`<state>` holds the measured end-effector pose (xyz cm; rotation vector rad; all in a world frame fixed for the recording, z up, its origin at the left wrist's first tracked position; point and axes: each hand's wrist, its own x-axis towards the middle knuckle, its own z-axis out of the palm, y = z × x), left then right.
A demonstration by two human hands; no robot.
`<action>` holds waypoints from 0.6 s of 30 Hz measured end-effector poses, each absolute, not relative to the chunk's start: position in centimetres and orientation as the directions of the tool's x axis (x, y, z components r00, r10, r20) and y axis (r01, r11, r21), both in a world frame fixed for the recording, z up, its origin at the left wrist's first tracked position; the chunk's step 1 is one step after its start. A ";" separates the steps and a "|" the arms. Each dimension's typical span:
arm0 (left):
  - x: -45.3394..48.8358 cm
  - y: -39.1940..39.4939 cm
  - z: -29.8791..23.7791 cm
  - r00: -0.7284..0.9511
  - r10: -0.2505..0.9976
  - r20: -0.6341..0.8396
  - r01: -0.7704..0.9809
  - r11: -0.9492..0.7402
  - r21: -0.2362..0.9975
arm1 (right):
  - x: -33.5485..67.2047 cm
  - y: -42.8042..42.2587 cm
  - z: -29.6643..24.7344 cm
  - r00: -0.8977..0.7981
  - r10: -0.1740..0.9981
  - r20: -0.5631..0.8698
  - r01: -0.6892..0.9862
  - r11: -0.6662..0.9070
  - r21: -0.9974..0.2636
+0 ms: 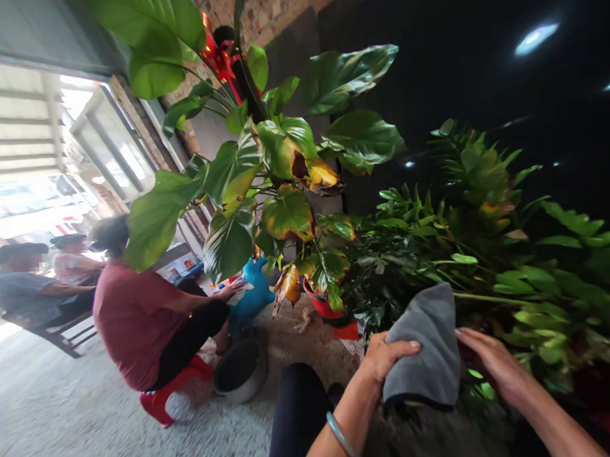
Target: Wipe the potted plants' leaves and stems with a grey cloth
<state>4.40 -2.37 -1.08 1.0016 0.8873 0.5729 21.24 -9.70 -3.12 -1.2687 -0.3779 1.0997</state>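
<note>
A grey cloth (424, 351) with a dark hem hangs in front of me at the lower right. My left hand (389, 357), with a pale bangle on its wrist, is closed on the cloth's left side, thumb lying on top. At the opposite edge my right hand (484, 359) pinches the cloth, its fingertips partly hidden behind it. Just beyond the cloth, a dense green plant (517, 281) spreads out, some of its leaves near my right hand. What lies under the cloth cannot be seen.
A tall broad-leaved plant (284, 216) with browned leaves grows from a red pot (328, 304). To the left, a person (132, 314) sits on a red stool (178, 389) beside a grey bucket (240, 371). Two people sit farther back. A dark glossy wall (459, 56) stands behind the plants.
</note>
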 end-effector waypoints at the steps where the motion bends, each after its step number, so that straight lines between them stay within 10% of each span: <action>1: 4.2 -2.7 -1.5 0.531 0.763 -0.369 -0.037 0.456 0.889 | 21.3 -9.7 -3.1 0.477 0.819 -0.318 -0.433 -0.095 -0.896; 18: 3.9 -1.2 -3.1 0.571 0.769 -0.287 -0.180 0.459 0.870 | 24.0 -16.0 -5.9 0.326 0.832 -0.450 -0.213 -0.399 -0.892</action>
